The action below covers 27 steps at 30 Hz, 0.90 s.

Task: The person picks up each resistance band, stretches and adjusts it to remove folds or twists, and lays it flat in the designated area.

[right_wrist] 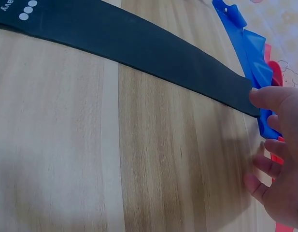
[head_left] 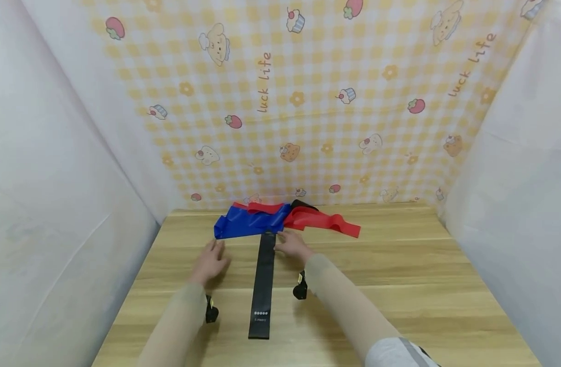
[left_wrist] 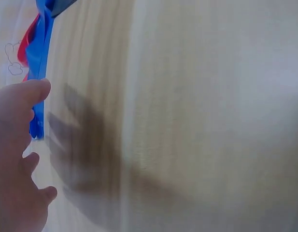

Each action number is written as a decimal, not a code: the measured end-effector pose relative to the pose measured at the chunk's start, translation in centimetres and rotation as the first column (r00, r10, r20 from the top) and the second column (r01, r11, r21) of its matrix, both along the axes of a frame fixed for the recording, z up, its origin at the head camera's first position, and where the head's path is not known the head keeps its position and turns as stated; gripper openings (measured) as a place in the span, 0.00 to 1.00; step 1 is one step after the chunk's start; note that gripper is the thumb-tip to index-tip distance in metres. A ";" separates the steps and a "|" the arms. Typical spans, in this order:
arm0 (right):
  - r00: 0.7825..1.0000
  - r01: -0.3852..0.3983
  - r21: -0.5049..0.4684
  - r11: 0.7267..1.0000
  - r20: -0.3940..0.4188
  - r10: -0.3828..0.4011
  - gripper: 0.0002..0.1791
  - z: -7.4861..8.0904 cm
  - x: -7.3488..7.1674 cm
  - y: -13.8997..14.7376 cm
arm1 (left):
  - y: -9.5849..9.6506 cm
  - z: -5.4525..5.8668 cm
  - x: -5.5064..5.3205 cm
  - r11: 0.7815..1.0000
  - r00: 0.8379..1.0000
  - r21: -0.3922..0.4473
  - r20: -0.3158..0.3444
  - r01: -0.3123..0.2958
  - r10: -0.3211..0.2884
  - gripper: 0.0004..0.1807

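Observation:
A black resistance band (head_left: pixel 263 280) lies flat and lengthwise on the wooden table, with white dots and lettering at its near end. Its far end meets a crumpled blue band (head_left: pixel 248 223). My right hand (head_left: pixel 293 245) is at that far end; in the right wrist view the thumb (right_wrist: pixel 267 98) rests at the black band's (right_wrist: pixel 153 46) edge, the other fingers loosely bent. To the left of the black band, my left hand (head_left: pixel 210 262) hovers over the wood with relaxed, spread fingers, just short of the blue band's left end. Nothing is in its grasp.
Red bands (head_left: pixel 323 219) lie beside and behind the blue one, and a folded black piece (head_left: pixel 303 205) sits behind them. A yellow checked cloth (head_left: pixel 298 122) hangs at the table's back edge. White sheets (head_left: pixel 55 204) stand at both sides.

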State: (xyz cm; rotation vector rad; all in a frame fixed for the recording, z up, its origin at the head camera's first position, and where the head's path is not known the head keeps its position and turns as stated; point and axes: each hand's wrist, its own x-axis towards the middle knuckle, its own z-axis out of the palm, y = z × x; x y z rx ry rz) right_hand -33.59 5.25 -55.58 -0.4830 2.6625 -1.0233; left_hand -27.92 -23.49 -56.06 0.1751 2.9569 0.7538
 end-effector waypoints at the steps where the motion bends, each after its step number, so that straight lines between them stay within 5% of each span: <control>1: 1.000 -0.001 0.007 1.000 0.000 0.001 0.32 0.1 -0.1 -0.1 | 0.0 0.1 -0.3 1.000 1.000 -0.010 0.007 0.001 -0.001 0.36; 17: 0.999 0.025 0.079 0.997 0.045 -0.028 0.35 -0.2 -0.7 -0.6 | -0.2 0.4 -2.7 0.996 0.993 -0.079 0.114 -0.034 0.043 0.37; 27: 0.999 0.030 0.140 0.990 0.038 -0.036 0.36 -0.1 -0.7 -0.8 | -0.3 1.2 -3.7 0.995 0.979 -0.097 0.202 0.036 -0.016 0.39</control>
